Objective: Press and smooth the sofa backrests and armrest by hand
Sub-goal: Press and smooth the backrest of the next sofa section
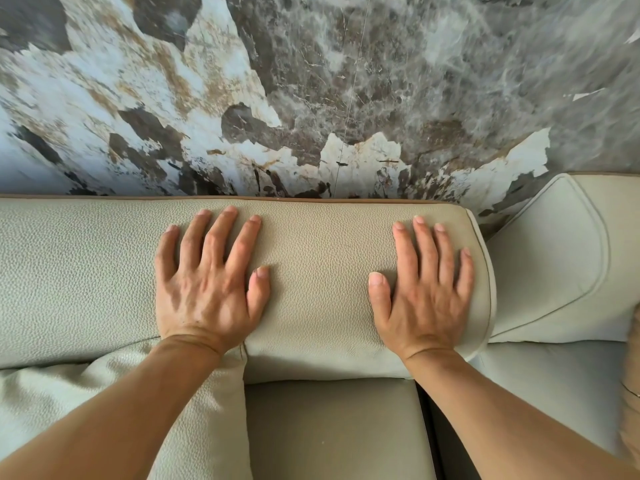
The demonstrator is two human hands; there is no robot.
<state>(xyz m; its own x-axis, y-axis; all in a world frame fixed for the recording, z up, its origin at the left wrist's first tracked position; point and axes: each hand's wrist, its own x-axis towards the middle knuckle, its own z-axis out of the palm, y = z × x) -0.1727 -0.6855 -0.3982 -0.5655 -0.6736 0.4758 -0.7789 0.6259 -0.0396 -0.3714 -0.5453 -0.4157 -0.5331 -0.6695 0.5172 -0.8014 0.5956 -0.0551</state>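
A pale grey-green pebbled-leather sofa backrest (318, 258) runs across the view, its top against the wall. My left hand (207, 282) lies flat on it near the middle, palm down, fingers spread. My right hand (424, 289) lies flat, fingers spread, near the backrest's right end, just inside its piped edge. Both hands hold nothing. A second backrest cushion (554, 254) of smoother leather stands to the right, set a little further back.
A marbled stone wall (311, 98) in grey, brown and white rises directly behind the sofa. Below the backrest lie the seat cushion (332, 427) and a loose pebbled pillow (207, 403) under my left forearm. A tan cushion edge (632, 393) shows far right.
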